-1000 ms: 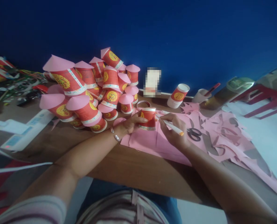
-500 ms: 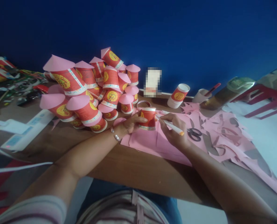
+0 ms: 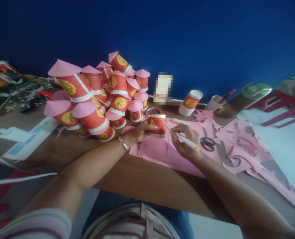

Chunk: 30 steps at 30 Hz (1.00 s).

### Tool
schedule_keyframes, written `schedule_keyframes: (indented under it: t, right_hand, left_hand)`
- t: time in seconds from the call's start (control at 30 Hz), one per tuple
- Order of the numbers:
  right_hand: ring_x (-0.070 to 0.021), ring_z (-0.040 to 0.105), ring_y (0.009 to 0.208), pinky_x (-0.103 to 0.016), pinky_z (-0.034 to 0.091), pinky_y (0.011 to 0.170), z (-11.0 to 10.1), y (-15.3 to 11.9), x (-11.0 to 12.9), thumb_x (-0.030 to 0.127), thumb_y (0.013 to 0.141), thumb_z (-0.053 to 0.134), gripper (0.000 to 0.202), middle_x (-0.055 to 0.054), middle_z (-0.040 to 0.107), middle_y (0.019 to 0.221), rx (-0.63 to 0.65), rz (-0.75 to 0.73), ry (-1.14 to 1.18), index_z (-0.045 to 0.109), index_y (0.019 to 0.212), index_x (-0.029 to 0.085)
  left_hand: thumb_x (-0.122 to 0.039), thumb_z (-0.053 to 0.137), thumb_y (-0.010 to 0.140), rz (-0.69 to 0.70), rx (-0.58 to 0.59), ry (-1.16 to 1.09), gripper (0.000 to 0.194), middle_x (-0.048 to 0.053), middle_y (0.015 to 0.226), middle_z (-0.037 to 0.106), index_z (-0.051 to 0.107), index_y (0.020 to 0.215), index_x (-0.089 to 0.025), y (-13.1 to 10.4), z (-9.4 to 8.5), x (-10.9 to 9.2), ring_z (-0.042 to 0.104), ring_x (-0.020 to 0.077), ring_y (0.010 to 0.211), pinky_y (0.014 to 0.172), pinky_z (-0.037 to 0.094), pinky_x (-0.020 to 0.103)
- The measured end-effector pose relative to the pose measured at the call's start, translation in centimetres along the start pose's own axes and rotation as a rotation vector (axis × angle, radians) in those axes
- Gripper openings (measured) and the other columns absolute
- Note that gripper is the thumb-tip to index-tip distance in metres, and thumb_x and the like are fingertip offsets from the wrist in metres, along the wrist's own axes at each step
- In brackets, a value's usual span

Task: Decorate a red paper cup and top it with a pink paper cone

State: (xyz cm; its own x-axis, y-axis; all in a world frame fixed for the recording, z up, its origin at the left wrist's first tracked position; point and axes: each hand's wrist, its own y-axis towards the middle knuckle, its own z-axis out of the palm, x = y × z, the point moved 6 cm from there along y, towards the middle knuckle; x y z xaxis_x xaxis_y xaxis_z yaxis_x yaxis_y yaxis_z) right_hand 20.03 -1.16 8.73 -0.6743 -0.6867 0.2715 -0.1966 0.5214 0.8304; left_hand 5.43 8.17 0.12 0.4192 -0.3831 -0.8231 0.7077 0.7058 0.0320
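Observation:
My left hand (image 3: 142,130) is wrapped round a red paper cup (image 3: 158,126) with a white rim and a yellow print, held over pink paper (image 3: 152,149). In my right hand (image 3: 187,141) is a white marker (image 3: 186,140) with an orange end, its tip pointing at the cup's right side; whether it touches is too small to tell. Another white pen (image 3: 179,121) lies on the paper just behind that hand. Black-handled scissors (image 3: 207,144) rest to its right.
Red cups with pink cone tops (image 3: 88,116) are piled on the left. A white power strip (image 3: 31,139) lies beside them. Farther back are a tape roll (image 3: 153,111), stacked cups (image 3: 191,102) and a bottle (image 3: 245,99). Pink paper scraps (image 3: 239,142) cover the table's right side.
My right hand has drawn slightly to the right with the marker, away from the cup's side. My left hand keeps its hold on the cup, nearly unmoved.

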Motion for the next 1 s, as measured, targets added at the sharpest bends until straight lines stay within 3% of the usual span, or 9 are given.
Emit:
schedule_keyframes:
  t: [0.23,0.43,0.57,0.83,1.0]
  right_hand:
    - [-0.0151,0.070,0.062,-0.027,0.055,0.059,0.6,-0.4,1.4,0.013,0.097,0.063,0.013,0.001,0.075,0.080,0.030,-0.110,0.020,0.062,0.102,0.024]
    - [-0.0157,0.070,0.064,-0.028,0.052,0.058,0.9,-0.6,1.7,0.012,0.098,0.061,0.015,-0.001,0.075,0.081,0.091,-0.162,0.011,0.064,0.107,0.023]
    - [-0.0152,0.068,0.062,-0.028,0.050,0.056,0.8,-0.3,1.6,0.010,0.099,0.059,0.015,0.000,0.073,0.079,0.113,-0.135,0.000,0.064,0.106,0.023]
    - [-0.0152,0.067,0.063,-0.028,0.049,0.057,1.0,-0.4,1.4,0.012,0.101,0.058,0.010,-0.001,0.072,0.079,0.128,-0.135,-0.041,0.062,0.104,0.022]
    - [-0.0150,0.067,0.063,-0.027,0.049,0.056,1.1,-0.5,1.3,0.012,0.101,0.057,0.011,-0.001,0.072,0.078,0.135,-0.132,-0.046,0.063,0.105,0.021]
  left_hand:
    - [-0.033,0.092,0.072,-0.011,0.033,0.149,0.061,0.008,0.099,0.078,0.068,0.126,-0.018,0.2,0.6,0.2,0.077,0.0242,0.094,0.079,0.060,0.033]
    - [-0.039,0.100,0.064,-0.009,0.011,0.226,0.092,0.011,0.120,0.076,0.060,0.145,-0.025,0.4,0.2,1.0,0.076,0.0262,0.098,0.085,0.062,0.040]
    - [-0.043,0.100,0.067,0.008,-0.009,0.294,0.094,0.015,0.126,0.074,0.058,0.149,-0.024,0.4,-0.2,1.1,0.074,0.0302,0.112,0.095,0.060,0.044]
    - [-0.054,0.098,0.068,-0.014,-0.026,0.324,0.098,0.017,0.127,0.073,0.054,0.150,-0.020,0.0,0.1,0.9,0.074,0.0273,0.107,0.093,0.059,0.042]
    - [-0.053,0.098,0.068,0.001,0.016,0.306,0.100,0.017,0.133,0.071,0.053,0.153,-0.024,0.1,0.4,0.8,0.073,0.0291,0.111,0.094,0.060,0.045]
